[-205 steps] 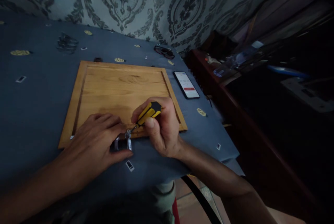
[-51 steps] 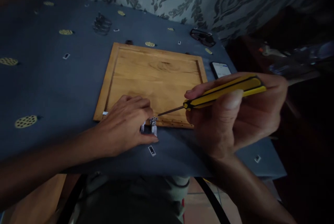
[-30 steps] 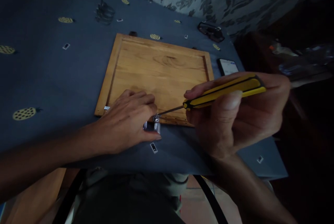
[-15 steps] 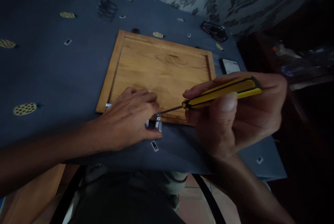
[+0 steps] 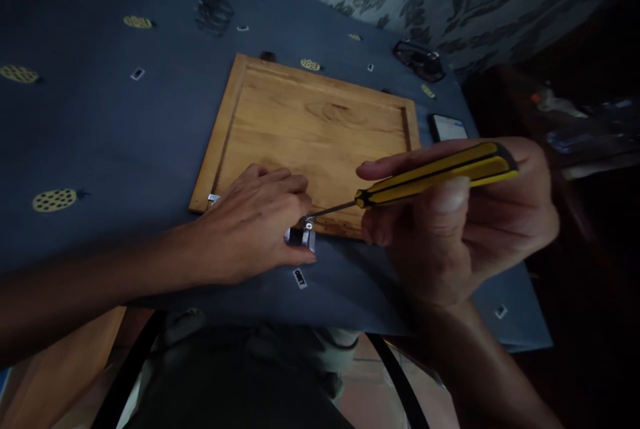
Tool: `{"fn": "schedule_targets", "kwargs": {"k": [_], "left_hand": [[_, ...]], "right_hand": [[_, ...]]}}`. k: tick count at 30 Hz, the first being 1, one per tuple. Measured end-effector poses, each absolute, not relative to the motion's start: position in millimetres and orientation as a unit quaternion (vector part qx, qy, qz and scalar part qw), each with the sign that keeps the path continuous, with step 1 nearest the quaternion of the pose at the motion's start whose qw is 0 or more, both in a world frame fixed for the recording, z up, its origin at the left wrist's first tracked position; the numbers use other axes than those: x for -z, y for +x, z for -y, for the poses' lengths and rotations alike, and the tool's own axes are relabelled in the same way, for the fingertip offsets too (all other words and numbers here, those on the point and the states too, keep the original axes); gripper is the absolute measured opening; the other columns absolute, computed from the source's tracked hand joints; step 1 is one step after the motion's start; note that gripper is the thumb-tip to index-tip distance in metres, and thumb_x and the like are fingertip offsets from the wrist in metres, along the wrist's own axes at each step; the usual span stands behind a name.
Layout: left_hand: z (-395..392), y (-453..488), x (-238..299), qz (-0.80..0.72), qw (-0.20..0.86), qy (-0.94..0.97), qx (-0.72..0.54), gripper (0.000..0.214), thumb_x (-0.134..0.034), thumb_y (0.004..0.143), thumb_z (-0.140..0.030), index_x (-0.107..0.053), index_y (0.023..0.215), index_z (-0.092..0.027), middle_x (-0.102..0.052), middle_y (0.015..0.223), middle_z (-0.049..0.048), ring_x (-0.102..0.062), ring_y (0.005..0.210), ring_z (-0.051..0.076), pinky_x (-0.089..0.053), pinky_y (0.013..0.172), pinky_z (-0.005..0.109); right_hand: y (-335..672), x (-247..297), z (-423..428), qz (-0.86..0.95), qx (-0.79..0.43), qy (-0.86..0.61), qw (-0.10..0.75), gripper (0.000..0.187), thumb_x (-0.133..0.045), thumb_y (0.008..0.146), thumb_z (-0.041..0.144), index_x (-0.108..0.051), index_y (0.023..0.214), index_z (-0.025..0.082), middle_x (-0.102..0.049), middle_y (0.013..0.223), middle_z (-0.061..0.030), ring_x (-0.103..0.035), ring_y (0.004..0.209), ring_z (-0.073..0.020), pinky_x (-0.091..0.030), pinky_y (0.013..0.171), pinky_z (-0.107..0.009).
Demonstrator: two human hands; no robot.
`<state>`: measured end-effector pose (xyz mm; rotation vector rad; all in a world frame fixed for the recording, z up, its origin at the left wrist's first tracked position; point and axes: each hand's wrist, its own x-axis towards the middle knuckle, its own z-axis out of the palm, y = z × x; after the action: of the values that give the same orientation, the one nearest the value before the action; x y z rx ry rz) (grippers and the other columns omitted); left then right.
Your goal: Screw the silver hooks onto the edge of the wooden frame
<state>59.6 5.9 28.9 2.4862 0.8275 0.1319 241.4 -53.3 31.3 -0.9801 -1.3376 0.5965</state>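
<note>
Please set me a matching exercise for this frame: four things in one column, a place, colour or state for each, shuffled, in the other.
Column one
1. Screwdriver
2. Wooden panel
3. Phone
4. Metal fitting

Column two
A. Lit screen, just beyond the right hand
B. Held by the left hand at another thing's near edge
C. Yellow and black handle
D. Light brown, with a raised border

Right pairs: 1-C, 2-D, 3-A, 4-B
</note>
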Motion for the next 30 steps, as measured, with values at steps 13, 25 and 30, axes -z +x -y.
{"fn": "schedule_targets", "kwargs": {"k": [13, 25, 30], "left_hand": [[-5.6, 57.8, -24.8, -0.293, 0.241, 0.922, -0.075, 0.028, -0.088, 0.087, -0.042, -0.075, 0.09, -0.018, -0.067, 0.095, 0.0041, -0.064, 0.101, 0.028, -0.044, 0.096, 0.044], [-5.8, 59.1, -30.6, -0.297, 0.252, 0.92, -0.052, 0.028, -0.088, 0.088, -0.042, -0.074, 0.091, -0.017, -0.069, 0.099, 0.0043, -0.064, 0.105, 0.028, -0.044, 0.096, 0.044], [-5.0, 59.0, -31.5, -0.3, 0.257, 0.917, -0.051, 0.029, -0.09, 0.086, -0.041, -0.073, 0.088, -0.018, -0.068, 0.098, 0.0044, -0.064, 0.105, 0.029, -0.044, 0.097, 0.045]], "right_hand": [[240.6, -32.0, 50.5, 0.562, -0.293, -0.424, 0.646, 0.02, -0.078, 0.099, 0.044, -0.082, 0.111, 0.029, -0.081, 0.093, -0.0004, -0.055, 0.044, -0.0096, -0.038, 0.033, -0.03], [239.9, -30.3, 48.4, 0.563, -0.288, -0.397, 0.666, 0.014, -0.081, 0.096, 0.038, -0.078, 0.107, 0.03, -0.081, 0.094, 0.0015, -0.054, 0.042, -0.0084, -0.041, 0.033, -0.028], [245.7, -34.5, 52.2, 0.574, -0.298, -0.45, 0.615, 0.024, -0.074, 0.1, 0.05, -0.082, 0.117, 0.035, -0.08, 0.096, -0.0002, -0.055, 0.044, -0.0109, -0.043, 0.034, -0.031]]}}
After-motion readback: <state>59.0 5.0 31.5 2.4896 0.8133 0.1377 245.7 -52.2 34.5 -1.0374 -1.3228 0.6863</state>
